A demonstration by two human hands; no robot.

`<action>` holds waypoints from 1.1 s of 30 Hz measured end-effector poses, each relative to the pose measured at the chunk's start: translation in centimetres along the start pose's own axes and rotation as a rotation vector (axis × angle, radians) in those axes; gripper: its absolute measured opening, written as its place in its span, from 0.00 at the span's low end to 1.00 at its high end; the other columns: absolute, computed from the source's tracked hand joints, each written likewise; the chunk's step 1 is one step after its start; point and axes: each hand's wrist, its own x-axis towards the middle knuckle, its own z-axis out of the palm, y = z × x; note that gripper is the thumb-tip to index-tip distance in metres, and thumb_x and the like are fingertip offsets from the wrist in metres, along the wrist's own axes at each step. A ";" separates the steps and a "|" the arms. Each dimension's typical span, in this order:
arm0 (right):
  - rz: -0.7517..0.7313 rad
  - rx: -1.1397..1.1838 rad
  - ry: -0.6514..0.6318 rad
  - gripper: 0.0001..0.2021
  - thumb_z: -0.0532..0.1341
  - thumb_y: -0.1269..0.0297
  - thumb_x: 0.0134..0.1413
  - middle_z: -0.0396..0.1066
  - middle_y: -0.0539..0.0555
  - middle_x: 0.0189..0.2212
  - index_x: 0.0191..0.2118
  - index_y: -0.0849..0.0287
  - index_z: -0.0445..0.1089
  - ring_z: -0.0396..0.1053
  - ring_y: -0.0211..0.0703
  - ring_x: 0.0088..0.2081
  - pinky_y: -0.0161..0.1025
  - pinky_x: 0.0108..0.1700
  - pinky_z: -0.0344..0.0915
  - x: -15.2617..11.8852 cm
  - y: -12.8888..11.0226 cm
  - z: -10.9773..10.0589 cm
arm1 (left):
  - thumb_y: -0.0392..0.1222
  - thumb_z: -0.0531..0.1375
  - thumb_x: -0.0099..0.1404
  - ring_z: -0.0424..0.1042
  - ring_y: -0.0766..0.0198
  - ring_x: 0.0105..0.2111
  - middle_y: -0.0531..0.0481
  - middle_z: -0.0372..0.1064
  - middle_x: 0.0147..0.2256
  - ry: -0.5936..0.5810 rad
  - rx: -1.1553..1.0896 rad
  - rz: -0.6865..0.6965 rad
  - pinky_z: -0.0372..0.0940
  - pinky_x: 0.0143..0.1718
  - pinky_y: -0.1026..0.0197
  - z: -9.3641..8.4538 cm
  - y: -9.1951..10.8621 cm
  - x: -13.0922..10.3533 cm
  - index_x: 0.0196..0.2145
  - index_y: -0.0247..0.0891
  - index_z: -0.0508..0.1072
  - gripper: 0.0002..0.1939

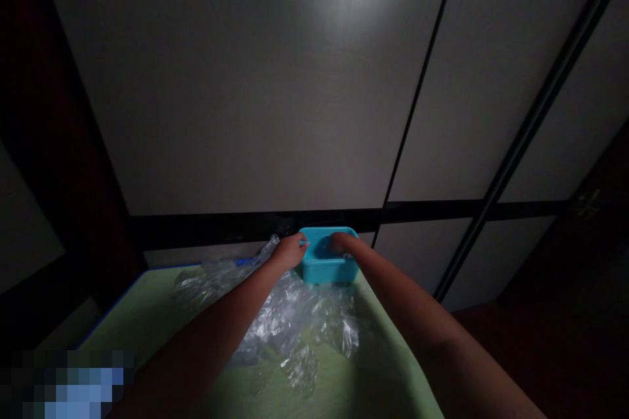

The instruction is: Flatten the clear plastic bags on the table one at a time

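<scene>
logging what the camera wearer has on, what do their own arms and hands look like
The left hand and right hand look bare, with no gloves; no watch or bracelet shows at either wrist. The left forearm and right forearm taper toward the wrists and show no sleeves or cables. Rings or small markings are too dark to tell.

Free passage along the tabletop's (140, 314) left edge and low by its right edge, but crumpled clear plastic (285, 314) clutters the middle, teal bin (330, 272) blocks far-right corner, pale panel (246, 111) stands behind far edge.
</scene>
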 end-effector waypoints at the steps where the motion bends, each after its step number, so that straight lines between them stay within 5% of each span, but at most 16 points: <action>1: -0.024 0.004 0.040 0.16 0.58 0.59 0.60 0.66 0.56 0.50 0.51 0.59 0.65 0.68 0.45 0.45 0.48 0.45 0.68 -0.4 -0.2 -0.3 | 0.41 0.57 0.64 0.73 0.59 0.37 0.47 0.76 0.36 0.015 -0.016 0.002 0.62 0.36 0.64 -0.3 -0.1 -0.2 0.43 0.42 0.74 0.10; 9: -0.366 0.055 0.330 0.11 0.57 0.59 0.60 0.73 0.57 0.35 0.41 0.62 0.69 0.71 0.45 0.36 0.39 0.40 0.65 -5.9 -2.9 -0.6 | 0.43 0.56 0.65 0.72 0.61 0.32 0.49 0.74 0.31 0.154 -0.157 -0.045 0.60 0.32 0.65 -4.7 -0.8 -3.3 0.35 0.39 0.75 0.09; 12: -0.537 0.061 0.327 0.09 0.56 0.61 0.60 0.73 0.54 0.33 0.38 0.60 0.70 0.70 0.42 0.35 0.37 0.40 0.64 -8.9 -5.0 1.5 | 0.43 0.55 0.65 0.71 0.62 0.32 0.50 0.73 0.30 0.222 -0.223 -0.082 0.60 0.31 0.66 -6.1 -1.2 -5.8 0.34 0.37 0.74 0.10; 15: -0.665 0.065 0.397 0.09 0.58 0.62 0.57 0.70 0.57 0.41 0.42 0.59 0.69 0.65 0.47 0.46 0.42 0.50 0.59 -12.4 -7.0 4.1 | 0.43 0.54 0.65 0.71 0.63 0.31 0.51 0.72 0.30 0.280 -0.281 -0.104 0.60 0.30 0.66 -6.7 -1.9 -9.2 0.35 0.37 0.73 0.10; 20: -0.858 0.136 0.576 0.10 0.57 0.63 0.56 0.68 0.58 0.44 0.44 0.57 0.68 0.61 0.50 0.49 0.45 0.54 0.55 -16.5 -9.2 9.1 | 0.44 0.53 0.65 0.67 0.66 0.23 0.57 0.64 0.20 0.330 -0.316 -0.128 0.56 0.23 0.67 -5.2 -3.2 -15.4 0.36 0.39 0.71 0.09; 26: -0.678 0.290 0.778 0.10 0.53 0.66 0.57 0.68 0.59 0.42 0.42 0.58 0.68 0.62 0.50 0.48 0.47 0.53 0.57 -15.9 -10.8 14.4 | 0.40 0.52 0.65 0.65 0.66 0.20 0.60 0.58 0.18 0.403 -0.313 -0.151 0.55 0.23 0.67 -2.7 -5.5 -19.5 0.39 0.40 0.68 0.08; 33: -0.588 0.260 0.898 0.12 0.57 0.68 0.51 0.66 0.62 0.51 0.42 0.59 0.68 0.54 0.56 0.57 0.54 0.58 0.49 -13.9 -10.8 17.3 | 0.36 0.52 0.64 0.69 0.64 0.28 0.53 0.68 0.29 0.495 -0.275 -0.142 0.62 0.30 0.65 -2.4 -6.5 -19.8 0.40 0.40 0.65 0.08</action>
